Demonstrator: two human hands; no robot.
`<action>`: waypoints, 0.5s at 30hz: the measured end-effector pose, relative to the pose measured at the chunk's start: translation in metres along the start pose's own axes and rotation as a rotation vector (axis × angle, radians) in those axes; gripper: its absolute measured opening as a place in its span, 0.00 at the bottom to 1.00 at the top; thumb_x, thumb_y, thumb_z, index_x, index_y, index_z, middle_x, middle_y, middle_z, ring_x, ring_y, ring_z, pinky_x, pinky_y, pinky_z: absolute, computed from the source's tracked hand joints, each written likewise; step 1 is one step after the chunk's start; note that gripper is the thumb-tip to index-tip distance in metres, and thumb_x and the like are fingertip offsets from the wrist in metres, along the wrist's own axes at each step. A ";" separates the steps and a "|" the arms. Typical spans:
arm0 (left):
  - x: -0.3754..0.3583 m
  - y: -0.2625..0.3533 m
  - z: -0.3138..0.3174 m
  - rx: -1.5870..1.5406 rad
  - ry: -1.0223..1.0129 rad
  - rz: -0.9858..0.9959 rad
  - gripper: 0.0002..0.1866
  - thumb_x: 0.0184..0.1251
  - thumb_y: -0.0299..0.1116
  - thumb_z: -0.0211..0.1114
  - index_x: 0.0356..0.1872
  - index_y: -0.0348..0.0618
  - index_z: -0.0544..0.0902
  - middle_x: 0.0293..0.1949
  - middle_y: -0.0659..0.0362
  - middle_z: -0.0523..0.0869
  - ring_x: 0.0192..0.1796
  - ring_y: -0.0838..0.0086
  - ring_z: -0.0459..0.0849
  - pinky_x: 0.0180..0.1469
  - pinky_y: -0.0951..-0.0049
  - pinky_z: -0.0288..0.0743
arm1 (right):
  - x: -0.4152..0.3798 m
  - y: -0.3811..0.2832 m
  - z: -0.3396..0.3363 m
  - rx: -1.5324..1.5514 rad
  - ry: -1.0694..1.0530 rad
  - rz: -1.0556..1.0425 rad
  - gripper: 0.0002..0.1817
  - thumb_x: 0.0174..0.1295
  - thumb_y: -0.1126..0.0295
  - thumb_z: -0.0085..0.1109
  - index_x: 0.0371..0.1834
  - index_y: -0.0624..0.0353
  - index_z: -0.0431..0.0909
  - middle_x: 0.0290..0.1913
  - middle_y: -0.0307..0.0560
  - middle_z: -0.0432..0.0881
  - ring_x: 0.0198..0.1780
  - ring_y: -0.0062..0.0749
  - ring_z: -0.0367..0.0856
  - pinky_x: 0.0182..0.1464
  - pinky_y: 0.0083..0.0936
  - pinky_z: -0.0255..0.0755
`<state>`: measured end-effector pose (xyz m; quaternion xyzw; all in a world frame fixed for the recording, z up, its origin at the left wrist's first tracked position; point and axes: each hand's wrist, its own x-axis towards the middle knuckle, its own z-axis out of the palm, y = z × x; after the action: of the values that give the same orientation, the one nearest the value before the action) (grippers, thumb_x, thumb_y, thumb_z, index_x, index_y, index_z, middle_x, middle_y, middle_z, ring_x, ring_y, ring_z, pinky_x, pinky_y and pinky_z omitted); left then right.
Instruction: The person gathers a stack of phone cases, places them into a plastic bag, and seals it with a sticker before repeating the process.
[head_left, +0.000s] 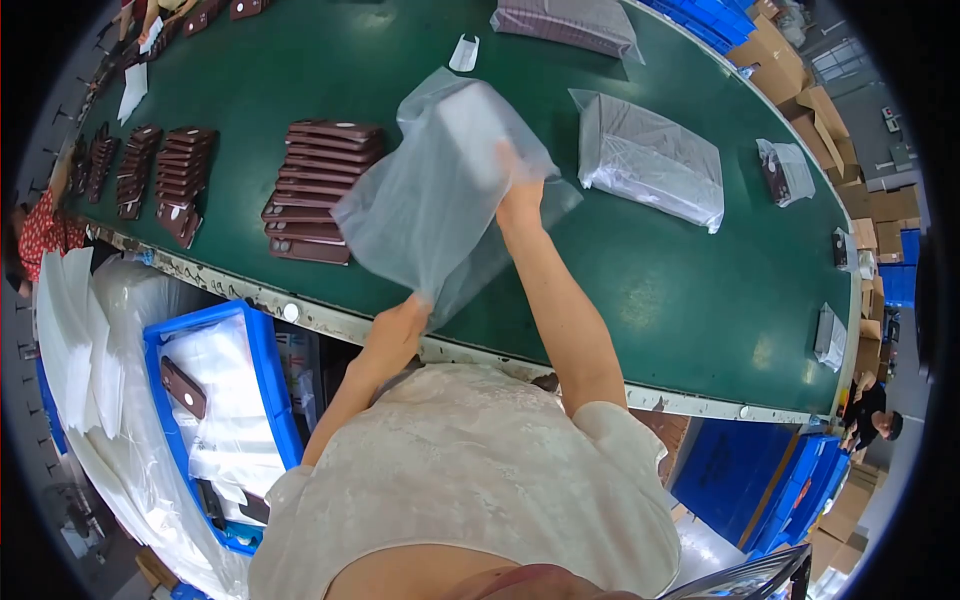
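A large clear plastic bag (pixel 400 200) is stretched between my hands above the green table. Inside or behind its cloudy film, near the top, shows a white block-like shape (pixel 470 125); its exact kind is blurred. My left hand (pixel 397 332) is closed, pinching the gathered lower edge of the bag by the table's front edge. Higher up, my right hand (pixel 520 192) grips the bag's right side beside the white shape, its fingertips partly veiled by plastic. Left of the bag lies an overlapping stack of dark brown phone cases (pixel 318 190).
More brown case stacks (pixel 183 180) lie to the left. Bagged bundles (pixel 650 155) sit at right and at the back of the green table (pixel 640 300). A blue crate (pixel 265 370) stands below left. Other people (pixel 868 412) are at the edges.
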<state>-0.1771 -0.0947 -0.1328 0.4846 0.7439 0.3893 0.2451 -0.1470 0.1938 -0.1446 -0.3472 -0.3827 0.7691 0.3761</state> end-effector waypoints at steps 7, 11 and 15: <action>-0.026 0.000 -0.016 -0.132 0.082 -0.273 0.10 0.81 0.32 0.49 0.48 0.38 0.77 0.30 0.53 0.83 0.31 0.68 0.82 0.37 0.66 0.76 | 0.005 -0.005 0.011 -0.994 -0.024 -0.688 0.41 0.53 0.62 0.79 0.66 0.66 0.65 0.57 0.48 0.76 0.59 0.41 0.75 0.63 0.36 0.69; -0.043 0.003 -0.015 -0.273 0.042 -0.365 0.08 0.78 0.29 0.52 0.50 0.40 0.77 0.30 0.50 0.82 0.33 0.59 0.83 0.38 0.65 0.75 | -0.014 -0.016 0.037 -0.095 0.232 -0.289 0.42 0.52 0.61 0.79 0.64 0.67 0.64 0.54 0.53 0.75 0.58 0.43 0.75 0.63 0.35 0.68; -0.052 0.005 -0.021 -0.342 -0.105 -0.411 0.08 0.76 0.30 0.54 0.49 0.40 0.77 0.31 0.48 0.82 0.35 0.53 0.82 0.39 0.64 0.75 | -0.031 -0.001 0.022 -0.831 0.194 -0.828 0.43 0.52 0.62 0.79 0.65 0.69 0.63 0.56 0.58 0.74 0.59 0.46 0.74 0.64 0.37 0.67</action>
<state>-0.1686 -0.1480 -0.1169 0.2945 0.7364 0.4259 0.4354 -0.1501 0.1612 -0.1262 -0.3559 -0.7191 0.3090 0.5106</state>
